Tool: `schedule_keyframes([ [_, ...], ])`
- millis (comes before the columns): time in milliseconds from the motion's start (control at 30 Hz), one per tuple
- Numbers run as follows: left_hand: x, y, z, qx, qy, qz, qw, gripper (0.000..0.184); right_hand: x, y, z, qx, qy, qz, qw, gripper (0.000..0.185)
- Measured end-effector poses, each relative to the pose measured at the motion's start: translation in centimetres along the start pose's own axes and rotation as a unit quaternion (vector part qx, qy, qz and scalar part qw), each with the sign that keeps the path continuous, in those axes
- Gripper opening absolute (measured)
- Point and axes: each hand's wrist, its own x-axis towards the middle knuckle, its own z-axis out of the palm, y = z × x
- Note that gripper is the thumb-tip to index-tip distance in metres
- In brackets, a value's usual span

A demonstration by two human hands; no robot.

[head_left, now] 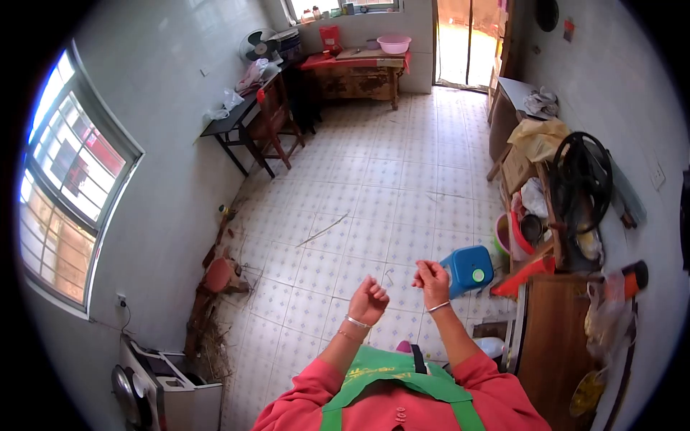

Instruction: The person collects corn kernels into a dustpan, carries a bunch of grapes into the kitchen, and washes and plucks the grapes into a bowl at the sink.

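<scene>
Both of my hands are raised in front of the green apron (pixel 392 370), above the tiled floor. My left hand (pixel 368 300) has its fingers curled in, with a bracelet at the wrist; what it holds, if anything, is too small to tell. To its right, my right hand (pixel 432 283) is pinched closed, and anything between the fingertips cannot be made out. Just right of my right hand in the view stands a blue plastic container (pixel 471 269) with a round pale green label. The two hands are apart from each other.
Firewood and straw (pixel 205 337) lie along the left wall, near a white appliance (pixel 172 388). A wooden chair (pixel 274 126) stands by a dark table (pixel 233 122). On the right are a wooden cabinet (pixel 557 337) and a large black wheel (pixel 582 179). A doorway (pixel 467 50) is at the back.
</scene>
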Motion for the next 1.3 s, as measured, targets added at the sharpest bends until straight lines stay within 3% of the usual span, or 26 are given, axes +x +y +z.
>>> schedule_keyframes([
  [67,3.6,2.2,1.0,-0.008,0.013,0.018,1.000,0.027,5.0,-0.1,1.9,0.035,-0.074,0.012,0.997,0.019],
  [267,18.3,8.7,2.4,-0.081,0.061,0.009,0.995,0.032,20.9,0.2,6.3,0.027,-0.089,0.062,0.994,0.024],
  [533,45.7,18.5,17.4,-0.061,-0.037,-0.065,0.995,0.029,46.2,-7.7,9.3,0.036,0.048,-0.020,0.998,0.020],
  [667,56.9,19.1,24.1,-0.014,-0.052,-0.125,0.991,0.029,55.5,-11.5,6.6,0.030,0.132,-0.072,0.988,0.019],
  [767,65.1,17.6,26.6,-0.013,-0.061,-0.226,0.972,0.030,61.2,-12.3,4.3,0.057,0.197,-0.081,0.975,0.019],
  [1000,85.3,19.1,33.8,0.013,-0.044,-0.288,0.957,0.032,81.7,-14.3,2.6,0.098,0.250,-0.057,0.962,0.018],
  [1133,95.9,25.2,41.3,0.054,0.014,-0.235,0.970,0.030,98.2,-18.4,6.2,0.090,0.208,-0.045,0.973,0.017],
  [1200,100.9,28.5,45.0,0.036,-0.056,-0.162,0.985,0.031,105.6,-20.9,9.6,0.072,0.166,-0.047,0.982,0.018],
  [1300,107.1,32.6,49.0,-0.009,-0.059,-0.110,0.992,0.031,115.2,-23.2,13.7,0.072,0.083,-0.029,0.994,0.017],
])
